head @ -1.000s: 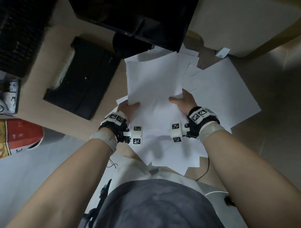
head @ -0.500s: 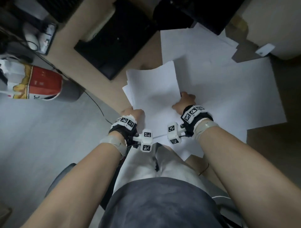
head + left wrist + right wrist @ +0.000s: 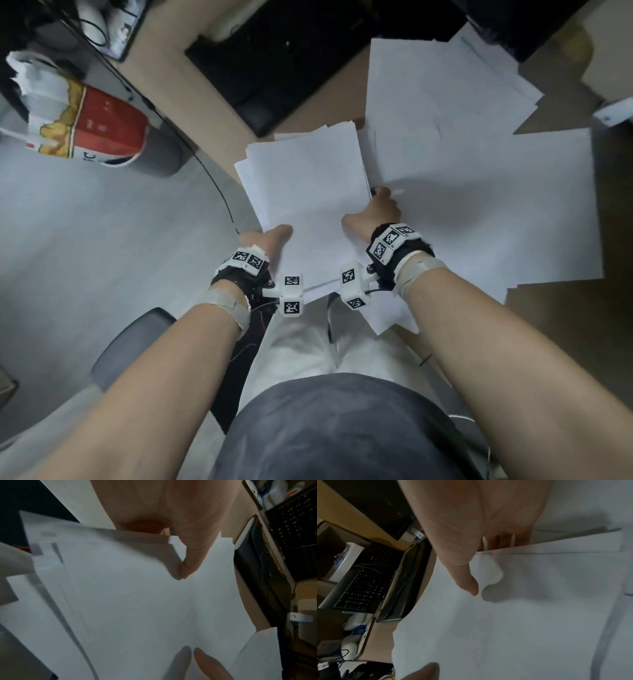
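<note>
Now the left hand (image 3: 270, 236) and right hand (image 3: 376, 212), thumbs on top, pinch the stack (image 3: 308, 181), just pulled off the loose sheets (image 3: 479, 192) toward the surface (image 3: 205, 113) edge, probably for squaring.

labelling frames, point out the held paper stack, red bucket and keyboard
paper stack (image 3: 308, 192): head view, middle of top sheet
red bucket (image 3: 109, 127): head view, red side wall
keyboard (image 3: 366, 586): right wrist view, key field
</note>
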A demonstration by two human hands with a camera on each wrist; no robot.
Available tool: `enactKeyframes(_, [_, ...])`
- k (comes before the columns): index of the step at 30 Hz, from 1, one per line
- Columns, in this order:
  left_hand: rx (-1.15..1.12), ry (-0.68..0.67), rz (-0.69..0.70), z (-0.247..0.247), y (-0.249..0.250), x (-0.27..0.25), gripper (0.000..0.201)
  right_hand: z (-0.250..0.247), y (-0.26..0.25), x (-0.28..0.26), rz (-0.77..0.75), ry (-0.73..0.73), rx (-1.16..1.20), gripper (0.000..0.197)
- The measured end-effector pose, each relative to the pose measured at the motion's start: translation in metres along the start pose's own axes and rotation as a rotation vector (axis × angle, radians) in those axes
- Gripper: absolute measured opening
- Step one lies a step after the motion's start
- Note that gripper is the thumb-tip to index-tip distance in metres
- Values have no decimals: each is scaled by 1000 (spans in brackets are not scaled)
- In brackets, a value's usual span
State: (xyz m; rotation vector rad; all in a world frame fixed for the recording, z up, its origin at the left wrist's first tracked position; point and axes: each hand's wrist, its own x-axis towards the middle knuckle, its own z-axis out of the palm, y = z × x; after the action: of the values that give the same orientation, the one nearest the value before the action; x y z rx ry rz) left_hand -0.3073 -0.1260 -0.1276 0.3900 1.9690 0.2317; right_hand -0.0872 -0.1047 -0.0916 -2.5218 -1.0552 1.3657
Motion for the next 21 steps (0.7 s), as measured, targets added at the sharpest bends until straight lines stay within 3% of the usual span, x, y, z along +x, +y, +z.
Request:
enactKeyframes(1, [-31, -35, 0, -2, 5, -15, 101, 2, -2, -2, 17, 49, -44, 75])
enactKeyframes(3, [-47, -97, 41, -2, 10, -33, 84, 4, -4, -8, 50, 112, -77, 80])
enactKeyframes(6, [-96, -208, 125, 1, 9, -35, 48, 3, -7, -8, 104, 33, 24, 86])
enactKeyframes(8, [-114, -227, 159, 2, 9, -32, 38, -2, -8, -7, 115, -24, 73, 80])
enactKeyframes(10, [-122, -209, 186, 2, 12, -35, 34, -6, -9, -6, 119, -51, 19, 70])
enactKeyframes(13, [-156, -241, 165, -2, 13, -32, 36, -4, -16, -9, 115, -112, -58, 71])
enactKeyframes(17, [-145, -224, 199, -9, 17, -37, 23, 3, -23, -12, 47, -114, 78, 66])
enactKeyframes(21, [-105, -238, 296, -21, 23, -42, 40, -10, -19, -15, 80, -56, 168, 66])
